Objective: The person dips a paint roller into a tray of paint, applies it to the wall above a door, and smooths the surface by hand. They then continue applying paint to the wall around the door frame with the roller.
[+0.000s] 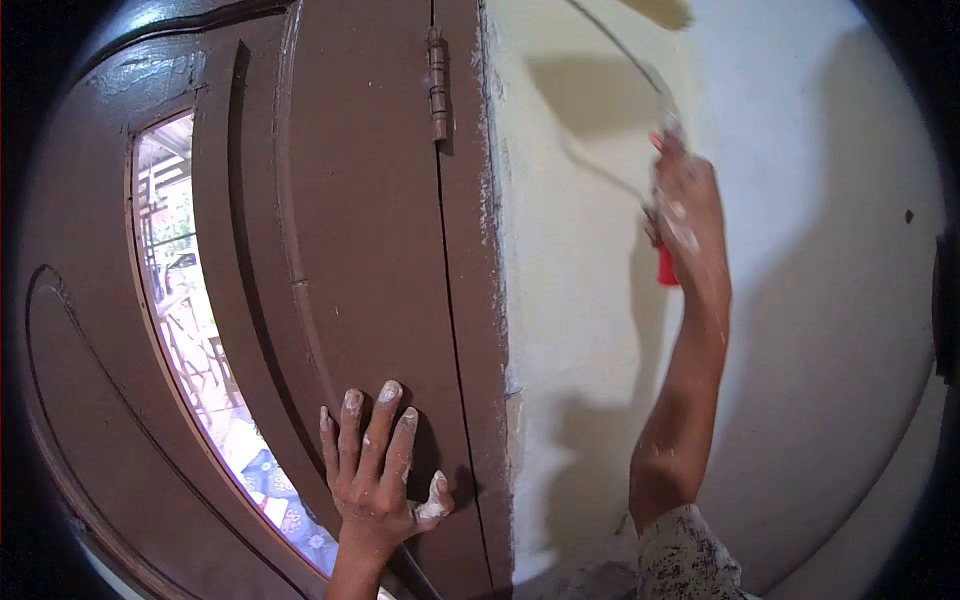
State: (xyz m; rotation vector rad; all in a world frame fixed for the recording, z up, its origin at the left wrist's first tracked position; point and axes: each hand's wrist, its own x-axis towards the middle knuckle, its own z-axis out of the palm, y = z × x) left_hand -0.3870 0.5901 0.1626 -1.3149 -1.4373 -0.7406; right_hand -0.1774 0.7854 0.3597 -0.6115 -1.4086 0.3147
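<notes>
My right hand (685, 200) is wrapped around the red handle of a paint roller (668, 268), raised against the wall. The roller's thin wire frame runs up and left, and its yellowish roller head (660, 10) is cut off by the top edge of the view. Slight motion blur softens this hand. Lower down, my left hand (375, 475) lies on the brown wooden door (370, 250) with fingers spread, holding nothing. Whitish paint marks both hands. Cream paint covers the wall strip (570, 330) beside the door frame.
A metal hinge (438, 85) joins the door to its frame (490, 400), whose edge is smeared with paint. Through a narrow glass pane (185, 280) in the door, bright outdoors shows. White wall (830, 330) continues to the right, bearing shadows.
</notes>
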